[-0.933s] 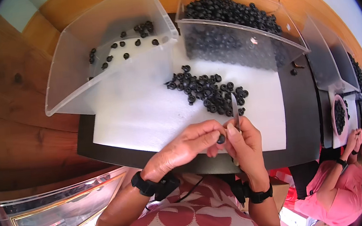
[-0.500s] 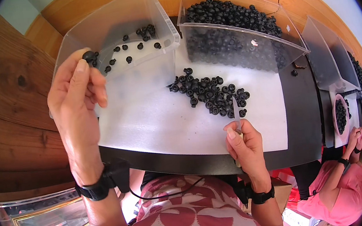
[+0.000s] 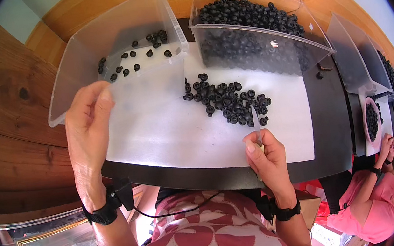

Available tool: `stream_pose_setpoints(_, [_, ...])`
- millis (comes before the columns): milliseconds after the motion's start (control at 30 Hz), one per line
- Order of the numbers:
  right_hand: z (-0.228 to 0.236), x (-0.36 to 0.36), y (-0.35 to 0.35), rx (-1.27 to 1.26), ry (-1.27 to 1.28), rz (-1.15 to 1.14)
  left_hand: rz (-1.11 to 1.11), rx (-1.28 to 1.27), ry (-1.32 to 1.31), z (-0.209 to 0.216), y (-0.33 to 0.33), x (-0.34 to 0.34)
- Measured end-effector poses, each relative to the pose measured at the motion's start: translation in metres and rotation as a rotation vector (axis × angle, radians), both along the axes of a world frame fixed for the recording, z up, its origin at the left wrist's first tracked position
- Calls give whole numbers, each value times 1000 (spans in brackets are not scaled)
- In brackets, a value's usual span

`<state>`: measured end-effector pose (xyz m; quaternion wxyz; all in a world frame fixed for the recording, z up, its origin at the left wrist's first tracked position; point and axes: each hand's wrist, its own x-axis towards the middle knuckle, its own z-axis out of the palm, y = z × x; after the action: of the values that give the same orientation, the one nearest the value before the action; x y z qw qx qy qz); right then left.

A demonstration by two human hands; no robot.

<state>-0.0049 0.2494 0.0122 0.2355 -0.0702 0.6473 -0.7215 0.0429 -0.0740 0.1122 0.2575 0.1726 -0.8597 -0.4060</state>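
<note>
My left hand (image 3: pixel 89 128) is at the near edge of the left clear plastic bin (image 3: pixel 77 95), fingers loosely curled and no piece visible in them. Inside that bin lie several small black round pieces (image 3: pixel 149 53), each with a short neck. My right hand (image 3: pixel 266 155) grips a small knife (image 3: pixel 256 120) with a pale handle, its blade pointing away from me. The blade tip rests over the near right part of a loose pile of the same black pieces (image 3: pixel 226 101), which lies on a white sheet (image 3: pixel 170 140).
A second clear bin (image 3: pixel 265 37), heaped with black pieces, stands behind the pile. To the right are another bin (image 3: pixel 354 56), a pink bowl (image 3: pixel 372 125) of pieces, and a co-worker in a pink top (image 3: pixel 362 206). The dark table edge (image 3: pixel 188 176) runs before me.
The black piece in my left hand has been let go, and another piece lies in the left bin. That hand has come down toward me. My right hand and the knife have barely moved.
</note>
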Motion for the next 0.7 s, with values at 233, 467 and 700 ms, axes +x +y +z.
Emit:
stream_pose_setpoints(233, [-4, 2, -4, -44, 45, -24, 20, 2, 47, -5, -22, -17])
stream_pose_setpoints(467, [-1, 1, -1, -24, -10, -13, 72, -8, 13, -11, -50, -38])
stream_pose_setpoints(700, [0, 1, -1, -8, -5, -15, 82, -291, 36, -29, -71, -45])
